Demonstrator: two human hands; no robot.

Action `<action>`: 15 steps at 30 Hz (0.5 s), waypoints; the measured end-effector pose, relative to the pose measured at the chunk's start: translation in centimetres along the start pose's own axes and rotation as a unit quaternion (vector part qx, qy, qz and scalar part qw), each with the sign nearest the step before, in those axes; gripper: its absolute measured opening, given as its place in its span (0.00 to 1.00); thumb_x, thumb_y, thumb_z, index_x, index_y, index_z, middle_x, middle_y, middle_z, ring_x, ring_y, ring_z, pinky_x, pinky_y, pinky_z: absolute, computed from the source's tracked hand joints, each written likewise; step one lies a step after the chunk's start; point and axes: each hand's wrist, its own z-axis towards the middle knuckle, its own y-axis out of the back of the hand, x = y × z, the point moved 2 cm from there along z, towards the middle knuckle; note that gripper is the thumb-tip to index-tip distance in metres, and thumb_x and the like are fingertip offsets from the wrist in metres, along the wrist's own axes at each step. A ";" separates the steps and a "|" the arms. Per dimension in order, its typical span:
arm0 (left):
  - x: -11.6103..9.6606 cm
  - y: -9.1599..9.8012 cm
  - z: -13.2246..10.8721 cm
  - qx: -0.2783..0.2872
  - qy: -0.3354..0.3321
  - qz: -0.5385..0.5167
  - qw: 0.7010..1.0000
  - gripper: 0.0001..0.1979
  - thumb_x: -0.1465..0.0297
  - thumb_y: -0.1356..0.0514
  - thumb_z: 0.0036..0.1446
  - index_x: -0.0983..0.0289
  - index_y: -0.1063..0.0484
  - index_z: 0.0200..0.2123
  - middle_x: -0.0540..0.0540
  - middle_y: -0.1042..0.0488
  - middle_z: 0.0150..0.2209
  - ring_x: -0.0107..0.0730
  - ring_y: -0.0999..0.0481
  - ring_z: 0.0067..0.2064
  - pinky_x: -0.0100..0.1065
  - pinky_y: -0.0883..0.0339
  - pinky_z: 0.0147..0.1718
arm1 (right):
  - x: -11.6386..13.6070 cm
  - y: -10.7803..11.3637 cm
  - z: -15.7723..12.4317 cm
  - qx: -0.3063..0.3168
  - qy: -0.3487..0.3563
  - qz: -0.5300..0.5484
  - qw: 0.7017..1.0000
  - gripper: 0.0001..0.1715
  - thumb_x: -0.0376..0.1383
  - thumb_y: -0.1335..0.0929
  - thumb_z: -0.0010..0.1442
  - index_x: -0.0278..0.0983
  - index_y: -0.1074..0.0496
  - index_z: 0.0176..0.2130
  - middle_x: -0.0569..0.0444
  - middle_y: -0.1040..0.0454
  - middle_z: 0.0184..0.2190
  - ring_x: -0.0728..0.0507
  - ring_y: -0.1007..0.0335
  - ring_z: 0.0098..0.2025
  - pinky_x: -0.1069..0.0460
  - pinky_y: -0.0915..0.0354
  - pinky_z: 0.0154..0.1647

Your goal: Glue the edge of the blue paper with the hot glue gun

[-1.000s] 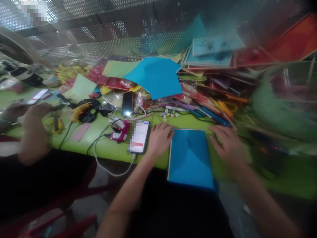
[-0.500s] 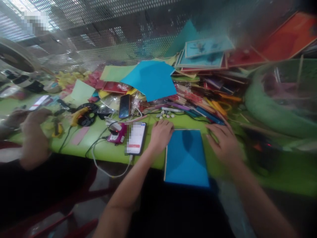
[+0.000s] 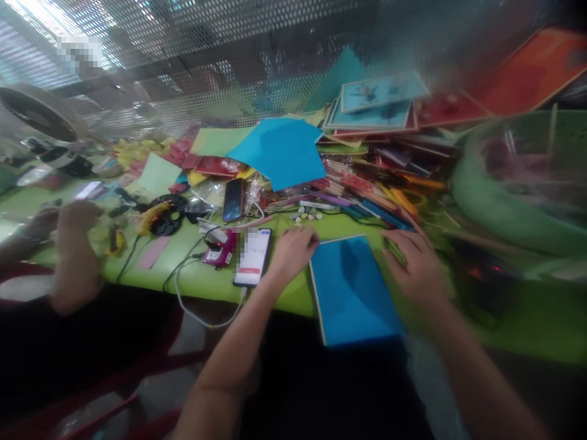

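A blue rectangular board [image 3: 355,299] with a pale edge lies slanted at the front of the green table, its near end jutting past the table edge. My left hand [image 3: 296,249] is at its upper left corner, fingers bent and close together, the fingertips hidden on the far side. Whether it grips the corner or anything else I cannot make out. On the other side of the board, my right hand [image 3: 415,263] rests on the table with thumb and fingers apart, holding nothing. A gap separates it from the board.
Left of my hand lies a phone [image 3: 253,256] beside a magenta power adapter [image 3: 219,253] with cables. Farther back are blue paper sheets [image 3: 284,153], sticks and stacked cards [image 3: 376,113]. A green basin [image 3: 486,201] stands right. Another person's arm [image 3: 76,256] is at left, near a yellow glue gun [image 3: 153,217].
The blue board has turned counterclockwise, its near end swinging to the right. My left hand has shifted slightly left; my right hand has hardly moved. The view has shifted slightly.
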 end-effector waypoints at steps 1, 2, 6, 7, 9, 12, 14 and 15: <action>0.3 0.3 -0.2 -0.003 0.008 -0.004 1.000 0.05 0.75 0.41 0.66 0.60 0.26 0.40 0.53 0.19 0.41 0.41 0.20 0.46 0.41 0.31 0.49 | 0.0 0.0 0.0 0.000 -0.001 0.001 1.000 0.20 0.40 0.35 0.72 0.42 0.26 0.60 0.44 0.21 0.53 0.33 0.25 0.56 0.35 0.30 0.58; 0.5 0.6 -0.5 -0.008 0.018 -0.007 1.000 0.06 0.75 0.41 0.66 0.60 0.27 0.41 0.53 0.18 0.41 0.40 0.20 0.45 0.40 0.31 0.48 | 0.0 0.1 0.0 -0.001 -0.001 0.003 1.000 0.20 0.40 0.35 0.72 0.42 0.26 0.60 0.44 0.21 0.53 0.33 0.25 0.56 0.35 0.30 0.58; 1.4 1.5 -2.4 -0.032 0.069 -0.006 0.997 0.07 0.75 0.42 0.66 0.60 0.29 0.45 0.53 0.19 0.40 0.40 0.19 0.44 0.39 0.31 0.45 | -0.1 0.0 -0.1 -0.001 -0.001 0.013 1.000 0.21 0.40 0.35 0.72 0.43 0.27 0.61 0.44 0.21 0.53 0.33 0.25 0.56 0.34 0.31 0.59; 1.5 1.5 -3.0 -0.036 0.081 -0.003 0.996 0.07 0.75 0.42 0.66 0.60 0.29 0.45 0.53 0.19 0.40 0.41 0.19 0.44 0.39 0.31 0.45 | -0.2 0.0 -0.1 -0.001 -0.003 0.015 1.000 0.21 0.40 0.35 0.72 0.44 0.27 0.61 0.44 0.21 0.53 0.32 0.25 0.56 0.34 0.31 0.59; 1.7 1.5 -4.2 -0.038 0.101 0.004 0.994 0.08 0.76 0.42 0.65 0.59 0.30 0.46 0.53 0.19 0.39 0.42 0.19 0.44 0.40 0.32 0.45 | -0.2 0.0 -0.2 -0.002 -0.005 0.019 1.000 0.22 0.40 0.35 0.72 0.44 0.27 0.62 0.45 0.21 0.53 0.32 0.25 0.57 0.33 0.32 0.59; 1.8 1.0 -5.9 -0.026 0.125 0.015 0.992 0.10 0.75 0.41 0.65 0.59 0.31 0.48 0.51 0.19 0.37 0.42 0.18 0.42 0.40 0.33 0.45 | -0.2 0.0 -0.2 -0.003 0.001 0.017 1.000 0.22 0.40 0.35 0.72 0.43 0.27 0.61 0.45 0.21 0.53 0.33 0.25 0.56 0.35 0.31 0.59; 1.8 0.6 -7.0 -0.015 0.140 0.021 0.990 0.12 0.75 0.41 0.65 0.59 0.32 0.50 0.50 0.19 0.36 0.42 0.18 0.40 0.40 0.33 0.44 | -0.2 -0.1 -0.2 -0.002 0.003 0.012 1.000 0.20 0.40 0.35 0.72 0.43 0.26 0.60 0.45 0.21 0.52 0.33 0.24 0.55 0.36 0.31 0.58; 1.9 0.4 -7.4 -0.009 0.147 0.023 0.989 0.13 0.75 0.41 0.65 0.59 0.32 0.51 0.50 0.19 0.36 0.41 0.18 0.39 0.39 0.33 0.43 | -0.2 -0.1 -0.2 -0.001 0.004 0.011 1.000 0.19 0.40 0.35 0.71 0.43 0.25 0.59 0.45 0.20 0.52 0.33 0.24 0.54 0.37 0.30 0.57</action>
